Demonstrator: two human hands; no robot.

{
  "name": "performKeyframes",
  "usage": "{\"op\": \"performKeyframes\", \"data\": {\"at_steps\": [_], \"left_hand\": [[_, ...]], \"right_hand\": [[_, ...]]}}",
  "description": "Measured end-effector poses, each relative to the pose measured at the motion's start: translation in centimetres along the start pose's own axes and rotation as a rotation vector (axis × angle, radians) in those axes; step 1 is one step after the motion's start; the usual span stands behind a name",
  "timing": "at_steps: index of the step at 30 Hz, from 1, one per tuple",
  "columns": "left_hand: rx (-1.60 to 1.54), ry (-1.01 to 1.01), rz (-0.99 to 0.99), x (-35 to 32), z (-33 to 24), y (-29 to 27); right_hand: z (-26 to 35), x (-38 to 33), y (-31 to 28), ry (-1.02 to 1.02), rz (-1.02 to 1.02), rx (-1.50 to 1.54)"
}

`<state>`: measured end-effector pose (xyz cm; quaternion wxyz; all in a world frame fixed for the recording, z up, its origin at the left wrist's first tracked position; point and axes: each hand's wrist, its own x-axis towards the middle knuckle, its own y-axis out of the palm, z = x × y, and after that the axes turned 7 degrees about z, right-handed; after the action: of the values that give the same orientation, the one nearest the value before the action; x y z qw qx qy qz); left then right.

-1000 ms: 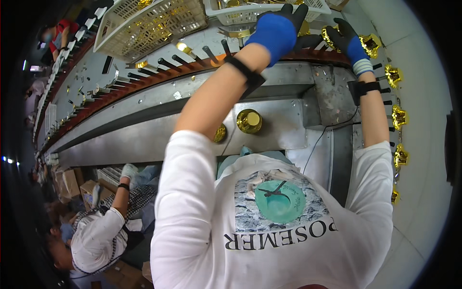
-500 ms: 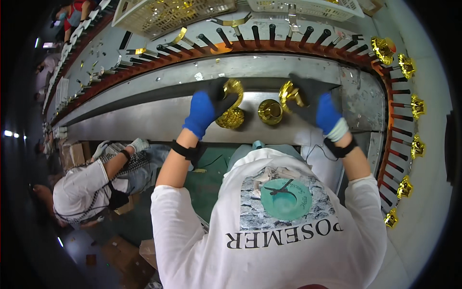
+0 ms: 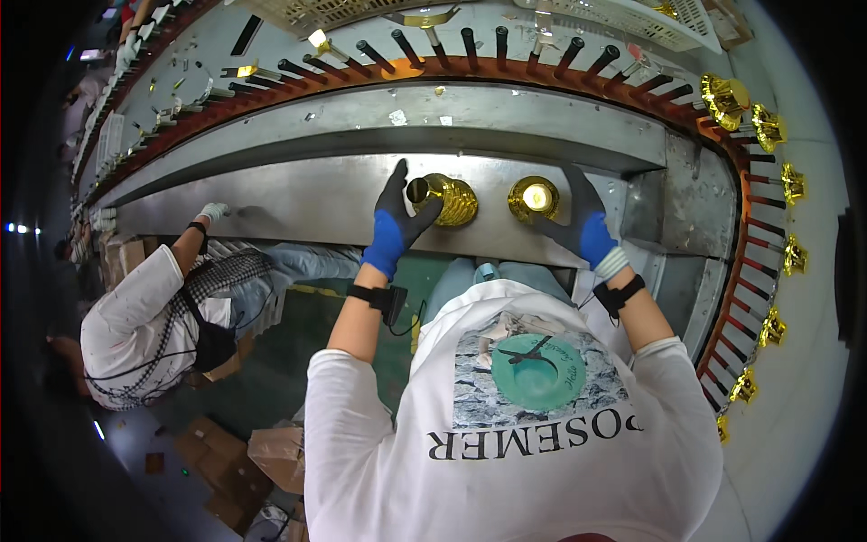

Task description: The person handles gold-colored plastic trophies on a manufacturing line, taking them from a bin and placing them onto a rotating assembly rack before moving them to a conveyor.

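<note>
My left hand [image 3: 399,210], in a dark-palmed glove with a blue cuff, is beside a tall shiny gold ribbed piece [image 3: 456,202] on the metal bench. Its fingers are stretched out and the thumb stands apart, near or touching the piece's narrow, dark-ended neck. In a matching glove, my right hand [image 3: 578,215] is spread around the right side of a second gold piece [image 3: 522,200], seen from above with a bright round top. The thumb reaches along its near side; whether it touches cannot be made out.
Beyond the steel bench [image 3: 307,185], a curved orange conveyor rail [image 3: 506,77] carries black upright holders. Gold flared parts [image 3: 725,101] hang on holders at right. White plastic crates [image 3: 334,14] stand at the back. To my left sits a co-worker [image 3: 172,316], a gloved hand on the bench.
The gold pieces my hands held raised now appear set on the two pieces standing on the bench. My fingers have spread. The co-worker's arm has reached onto the bench.
</note>
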<state>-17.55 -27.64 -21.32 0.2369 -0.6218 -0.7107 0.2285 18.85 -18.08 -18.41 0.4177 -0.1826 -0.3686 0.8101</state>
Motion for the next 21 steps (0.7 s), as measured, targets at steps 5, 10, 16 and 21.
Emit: {"op": "performKeyframes", "data": {"at_steps": [5, 10, 16, 21], "left_hand": [[-0.342, -0.454, 0.113, -2.9, 6.8, 0.4], [-0.620, -0.374, 0.235, -2.9, 8.7, 0.5], [-0.860, -0.474, 0.316, -1.5, 13.8, -6.9], [-0.851, -0.415, 0.186, -2.2, 15.0, -8.0]], "right_hand": [[-5.1, -0.4, 5.6, 0.288, 0.185, 0.341], [-3.7, 2.5, 10.6, 0.256, 0.276, 0.578], [5.7, 10.2, 19.2, 0.220, 0.361, 0.635], [10.9, 12.5, 23.6, 0.320, 0.366, 0.770]]}}
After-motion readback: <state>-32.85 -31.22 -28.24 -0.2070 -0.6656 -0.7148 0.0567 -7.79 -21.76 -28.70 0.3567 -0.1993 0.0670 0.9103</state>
